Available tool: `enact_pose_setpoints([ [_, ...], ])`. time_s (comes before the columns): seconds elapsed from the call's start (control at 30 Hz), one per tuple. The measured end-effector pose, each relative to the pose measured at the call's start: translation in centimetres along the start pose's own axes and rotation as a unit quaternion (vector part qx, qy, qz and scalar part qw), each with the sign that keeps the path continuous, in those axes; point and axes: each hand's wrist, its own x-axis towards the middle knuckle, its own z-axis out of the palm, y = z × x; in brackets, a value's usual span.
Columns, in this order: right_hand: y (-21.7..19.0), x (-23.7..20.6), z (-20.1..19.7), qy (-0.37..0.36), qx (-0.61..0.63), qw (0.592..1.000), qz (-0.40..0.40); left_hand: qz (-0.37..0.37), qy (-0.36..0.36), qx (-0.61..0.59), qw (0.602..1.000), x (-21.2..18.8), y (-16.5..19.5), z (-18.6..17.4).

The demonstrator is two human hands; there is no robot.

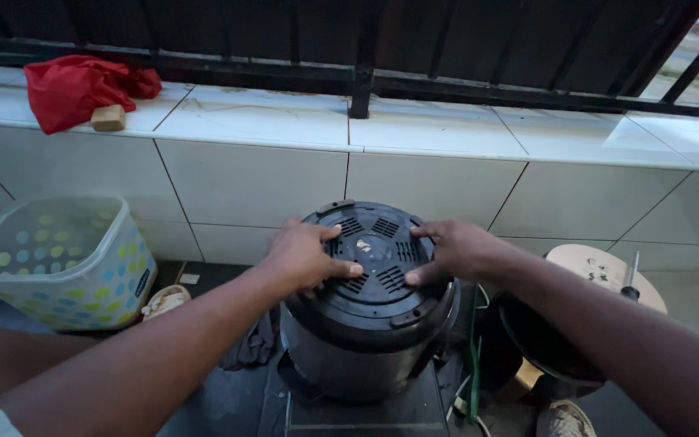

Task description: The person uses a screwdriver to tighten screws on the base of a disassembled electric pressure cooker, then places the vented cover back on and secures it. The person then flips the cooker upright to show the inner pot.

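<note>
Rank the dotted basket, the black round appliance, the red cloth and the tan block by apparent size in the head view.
1. Black round appliance, basket: alike; the appliance is nearer.
2. Red cloth.
3. Tan block.

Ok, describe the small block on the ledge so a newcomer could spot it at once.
Follow the white tiled ledge under the dark railing to its far left end. There a crumpled red cloth lies, and the small tan block sits against its front edge, the ledge's only pale, boxy thing.
</note>
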Motion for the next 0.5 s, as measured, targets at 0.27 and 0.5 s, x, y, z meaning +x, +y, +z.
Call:
enact_pose_setpoints([
  [0.27,1.2,0.9,-0.9,0.006,-0.072,0.996,-0.057,0.010,-0.042,0.058,0.997,-1.0,1.3,-0.4],
  [0.5,1.4,2.2,-0.7,0.015,-0.103,0.992,-0.073,0.004,-0.082,0.115,0.990,-1.6,2.1,-0.8],
])
